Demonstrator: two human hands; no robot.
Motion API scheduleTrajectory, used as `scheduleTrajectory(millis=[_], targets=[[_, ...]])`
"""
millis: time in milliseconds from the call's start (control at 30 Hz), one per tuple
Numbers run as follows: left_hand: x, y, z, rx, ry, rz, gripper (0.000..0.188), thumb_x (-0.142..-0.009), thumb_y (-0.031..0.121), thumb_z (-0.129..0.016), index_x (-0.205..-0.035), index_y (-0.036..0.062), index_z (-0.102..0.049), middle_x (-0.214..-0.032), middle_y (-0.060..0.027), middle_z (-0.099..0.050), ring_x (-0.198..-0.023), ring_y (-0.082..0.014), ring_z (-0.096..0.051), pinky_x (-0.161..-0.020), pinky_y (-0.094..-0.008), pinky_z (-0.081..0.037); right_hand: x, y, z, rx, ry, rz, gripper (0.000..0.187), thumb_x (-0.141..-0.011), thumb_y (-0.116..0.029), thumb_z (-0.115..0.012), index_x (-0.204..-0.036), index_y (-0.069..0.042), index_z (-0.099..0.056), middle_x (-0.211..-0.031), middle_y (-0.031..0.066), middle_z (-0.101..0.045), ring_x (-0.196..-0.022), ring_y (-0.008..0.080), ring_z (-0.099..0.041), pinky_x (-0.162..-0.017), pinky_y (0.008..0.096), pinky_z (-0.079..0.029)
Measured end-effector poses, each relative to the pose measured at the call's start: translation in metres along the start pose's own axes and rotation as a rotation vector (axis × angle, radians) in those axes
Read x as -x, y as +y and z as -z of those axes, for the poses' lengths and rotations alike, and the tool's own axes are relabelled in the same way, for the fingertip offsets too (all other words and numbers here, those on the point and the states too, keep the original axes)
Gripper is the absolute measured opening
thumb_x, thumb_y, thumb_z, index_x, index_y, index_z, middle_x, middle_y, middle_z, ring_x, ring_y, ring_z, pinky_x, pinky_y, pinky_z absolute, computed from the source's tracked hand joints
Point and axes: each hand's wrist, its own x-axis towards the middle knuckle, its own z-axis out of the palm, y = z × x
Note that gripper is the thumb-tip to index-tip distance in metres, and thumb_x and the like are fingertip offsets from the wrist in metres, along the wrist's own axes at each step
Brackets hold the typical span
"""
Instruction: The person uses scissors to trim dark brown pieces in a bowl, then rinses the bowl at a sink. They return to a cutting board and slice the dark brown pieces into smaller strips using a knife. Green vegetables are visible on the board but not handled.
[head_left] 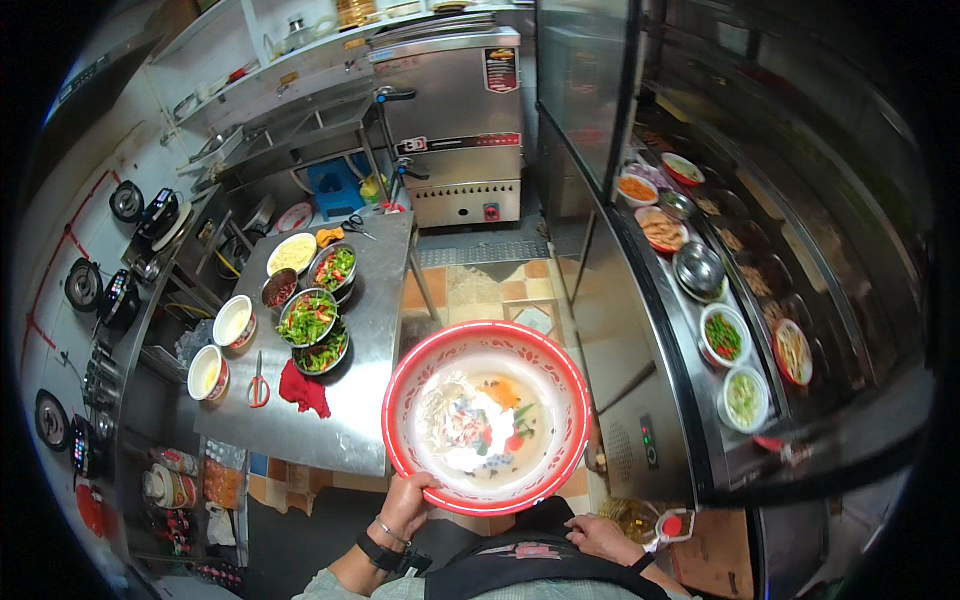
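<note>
Your dark apron (500, 575) is nearest the lens, at the lower edge, between your two hands. Left hand (405, 505): fingers bent onto the basin (568, 420), grasping its near-left rim; undersides hidden. Right hand (598, 538): fingers loosely curled by the apron, apart from the basin; can't tell if they pinch anything. Oil jug (628, 515) sits just beside those right fingers.

Basin: wide, red-rimmed, pale inside, spreading ahead of your left fingers and to their right. What bears its weight underneath, can't tell. Loose mix (470, 425) in the bottom, past your left fingertips: pale, orange, red and green bits, looks wet.

Handling, my judgement: stiff shell, likely hard enamel that could chip; fairly heavy and off-balance from one side; contents may slosh; rim likely slick if wet or oily. Best hold: opposite sides of the rim, thumbs over the lip, fingers under, kept level.

Left of your left fingers, farther out: steel table (350, 430) with red cloth (304, 390) and scissors (259, 390).
</note>
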Motion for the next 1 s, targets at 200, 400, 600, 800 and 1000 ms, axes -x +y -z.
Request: scheduleTrajectory(millis=[200, 400, 600, 800, 1000], targets=[[-0.103, 0.068, -0.044, 0.107, 0.043, 0.097, 0.043, -0.084, -0.005, -0.059, -0.127, -0.0053, -0.058, -0.116, -0.0168, -0.071, -0.100, -0.0278, -0.073, -0.083, -0.0374, -0.063, -0.143, 0.014, 0.088, 0.073, -0.052, -0.045, 0.036, -0.093, -0.026, -0.067, -0.122, -0.006, -0.071, -0.117, 0.0198, -0.071, -0.113, 0.0377, -0.067, -0.100, 0.0438, -0.052], [-0.190, 0.159, -0.082, 0.171, 0.181, -0.006, 0.044, -0.087, 0.004, -0.059, -0.130, -0.0035, -0.057, -0.115, -0.0166, -0.071, -0.096, -0.0294, -0.074, -0.075, -0.0390, -0.064, -0.327, -0.027, 0.205, 0.303, -0.048, 0.184, 0.032, -0.093, -0.021, -0.064, -0.121, -0.007, -0.071, -0.114, 0.0218, -0.069, -0.105, 0.0406, -0.067, -0.094, 0.0503, -0.054], [-0.298, 0.249, -0.115, 0.243, 0.256, -0.187, 0.047, -0.089, 0.003, -0.056, -0.134, -0.0062, -0.055, -0.121, -0.0189, -0.070, -0.104, -0.0325, -0.074, -0.083, -0.0431, -0.066, -0.497, -0.120, 0.304, 0.323, -0.046, 0.470, 0.026, -0.094, -0.020, -0.065, -0.116, -0.007, -0.070, -0.107, 0.0197, -0.068, -0.103, 0.0406, -0.067, -0.089, 0.0502, -0.055], [-0.443, 0.305, -0.115, 0.230, 0.331, -0.279, 0.049, -0.087, 0.002, -0.054, -0.136, -0.0047, -0.053, -0.125, -0.0201, -0.069, -0.110, -0.0353, -0.071, -0.094, -0.0474, -0.062, -0.648, -0.146, 0.360, 0.454, -0.227, 0.398, 0.033, -0.094, -0.024, -0.066, -0.123, -0.009, -0.069, -0.115, 0.0199, -0.068, -0.107, 0.0409, -0.067, -0.092, 0.0504, -0.054], [-0.564, 0.382, -0.139, 0.523, 0.264, -0.260, 0.049, -0.087, 0.002, -0.053, -0.135, -0.0071, -0.051, -0.126, -0.0220, -0.067, -0.112, -0.0367, -0.070, -0.100, -0.0493, -0.059, -0.769, -0.160, 0.448, 0.446, -0.217, 0.303, 0.035, -0.092, -0.024, -0.067, -0.122, -0.007, -0.070, -0.112, 0.0214, -0.072, -0.107, 0.0420, -0.068, -0.093, 0.0486, -0.055]])
